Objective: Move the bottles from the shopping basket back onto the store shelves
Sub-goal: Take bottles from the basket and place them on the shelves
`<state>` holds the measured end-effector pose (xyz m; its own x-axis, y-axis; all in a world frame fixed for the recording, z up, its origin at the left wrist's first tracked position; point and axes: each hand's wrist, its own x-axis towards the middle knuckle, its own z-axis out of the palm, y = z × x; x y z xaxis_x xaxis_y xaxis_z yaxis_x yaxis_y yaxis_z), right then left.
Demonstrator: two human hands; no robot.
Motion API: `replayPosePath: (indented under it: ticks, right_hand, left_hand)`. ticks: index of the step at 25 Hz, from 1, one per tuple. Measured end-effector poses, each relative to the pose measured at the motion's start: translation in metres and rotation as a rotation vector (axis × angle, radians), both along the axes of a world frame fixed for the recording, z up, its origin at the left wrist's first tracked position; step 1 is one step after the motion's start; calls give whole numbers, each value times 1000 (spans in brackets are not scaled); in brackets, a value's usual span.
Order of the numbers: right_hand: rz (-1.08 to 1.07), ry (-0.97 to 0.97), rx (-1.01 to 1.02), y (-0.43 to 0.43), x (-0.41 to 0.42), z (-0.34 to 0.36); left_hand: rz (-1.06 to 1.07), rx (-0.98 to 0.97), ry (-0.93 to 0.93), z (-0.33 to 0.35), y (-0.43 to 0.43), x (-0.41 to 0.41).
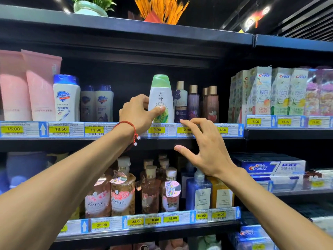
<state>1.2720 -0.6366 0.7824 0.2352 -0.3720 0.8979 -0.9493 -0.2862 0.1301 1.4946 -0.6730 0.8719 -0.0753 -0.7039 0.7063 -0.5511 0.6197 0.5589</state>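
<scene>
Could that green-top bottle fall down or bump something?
Maybe. The left hand holds the green-capped white bottle low down, at the front of the shelf, so it might tip forward when let go. It stands close beside a dark gold-capped bottle; a nudge could topple that row. The right hand hovers open by the 12.90 price tag and might knock it loose.

Bottle point(161, 100): white body, green domed cap, green leaf print low on the label.
Pose: upright, label facing outward.
Position: at the front edge of the shelf point(72, 143), directly above the 9.90 price tag point(157, 130).
Hold: left hand point(137, 112) grips its left side, thumb across the lower front.
</scene>
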Motion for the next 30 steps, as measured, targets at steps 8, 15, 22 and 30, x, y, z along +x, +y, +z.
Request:
replayPosePath:
  ticks: [8, 15, 22, 30]
  right_hand:
    - [12, -2, -19, -2, -1, -1]
    - [-2, 7, 7, 1, 0, 1]
    - [-194, 70, -49, 35, 41, -5]
    - [-253, 3, 35, 88, 146, -75]
  left_hand:
    - [44, -82, -68, -2, -4, 0]
    - [-22, -127, -110, -6, 0, 3]
    - [114, -504, -500, -67, 31, 50]
    - [244, -458, -819, -145, 58, 139]
